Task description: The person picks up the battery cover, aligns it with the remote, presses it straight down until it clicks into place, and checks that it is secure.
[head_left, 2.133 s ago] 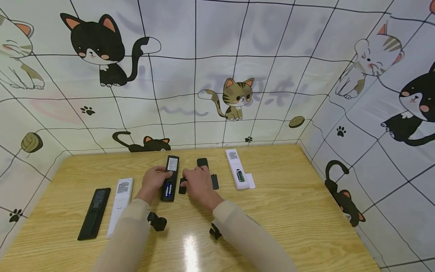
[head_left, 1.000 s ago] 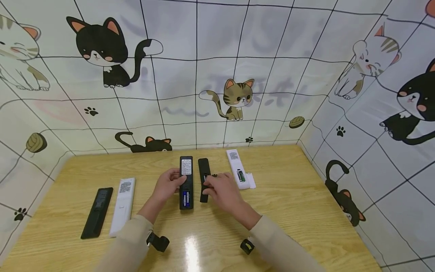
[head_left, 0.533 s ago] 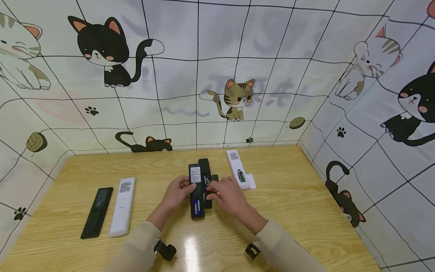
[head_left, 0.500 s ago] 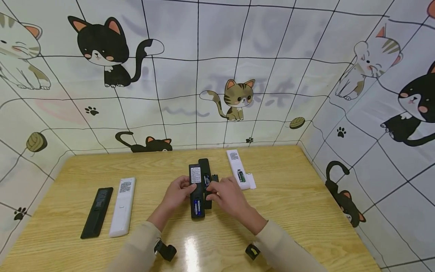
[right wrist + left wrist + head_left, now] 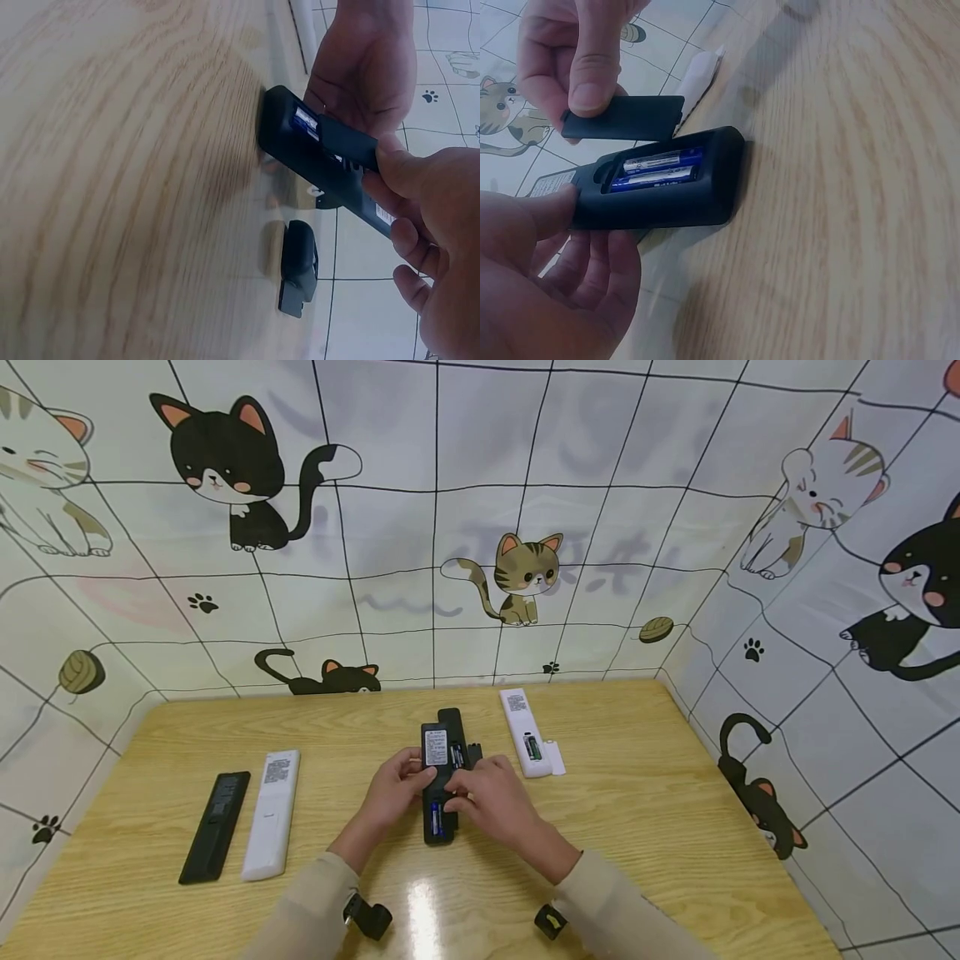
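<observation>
In the head view my left hand (image 5: 393, 793) grips a black remote control (image 5: 437, 777) by its side, back up, thumb on top. Two blue batteries (image 5: 656, 171) lie in its uncovered compartment. My right hand (image 5: 495, 797) pinches a flat black battery cover (image 5: 630, 118) between thumb and fingers. In the left wrist view the cover is close above the compartment, tilted; in the right wrist view the cover overlaps part of the compartment. A second black remote (image 5: 452, 724), also uncovered with batteries in it, lies behind the held one, partly hidden by it.
Right of the second remote lies another black cover (image 5: 474, 753). Farther right, a white remote (image 5: 517, 718) shows batteries, its white cover (image 5: 555, 757) beside it. On the left lie a black remote (image 5: 215, 827) and a white remote (image 5: 270, 818). Cat-patterned cloth stands behind the table (image 5: 637, 843).
The left hand has carried the held remote rightward and nearer, overlapping the second remote, which has also shifted slightly. The right hand went right, then came back left over the held remote's compartment.
</observation>
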`<state>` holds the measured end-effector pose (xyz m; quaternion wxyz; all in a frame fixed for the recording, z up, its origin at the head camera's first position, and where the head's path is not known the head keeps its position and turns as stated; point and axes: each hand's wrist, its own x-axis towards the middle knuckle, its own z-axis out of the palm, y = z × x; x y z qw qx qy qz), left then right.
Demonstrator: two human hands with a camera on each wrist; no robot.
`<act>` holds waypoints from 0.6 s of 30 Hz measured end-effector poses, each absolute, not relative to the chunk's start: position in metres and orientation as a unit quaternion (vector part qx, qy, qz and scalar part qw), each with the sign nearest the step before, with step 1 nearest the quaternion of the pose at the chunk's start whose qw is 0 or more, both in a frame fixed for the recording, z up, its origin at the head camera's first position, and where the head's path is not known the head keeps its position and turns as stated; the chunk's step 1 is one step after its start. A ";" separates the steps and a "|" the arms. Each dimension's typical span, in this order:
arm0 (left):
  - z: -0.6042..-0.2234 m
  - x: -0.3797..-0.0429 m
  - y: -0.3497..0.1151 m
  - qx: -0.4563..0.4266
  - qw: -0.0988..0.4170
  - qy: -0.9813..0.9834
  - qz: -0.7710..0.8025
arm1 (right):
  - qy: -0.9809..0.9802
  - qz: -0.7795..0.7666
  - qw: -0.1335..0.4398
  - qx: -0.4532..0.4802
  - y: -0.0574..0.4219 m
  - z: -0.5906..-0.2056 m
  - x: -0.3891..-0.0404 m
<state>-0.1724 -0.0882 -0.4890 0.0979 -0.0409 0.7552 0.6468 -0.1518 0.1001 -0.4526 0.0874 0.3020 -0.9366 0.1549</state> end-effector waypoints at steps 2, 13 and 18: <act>-0.490 -0.173 -0.088 -0.043 0.095 0.752 0.651 | -0.936 0.152 0.088 0.305 0.098 -0.453 -0.151; -0.493 -0.174 -0.090 -0.044 0.083 0.734 0.672 | -0.932 0.137 0.093 0.322 0.089 -0.455 -0.150; -0.491 -0.172 -0.090 -0.042 0.084 0.736 0.670 | -0.933 0.135 0.083 0.322 0.086 -0.458 -0.152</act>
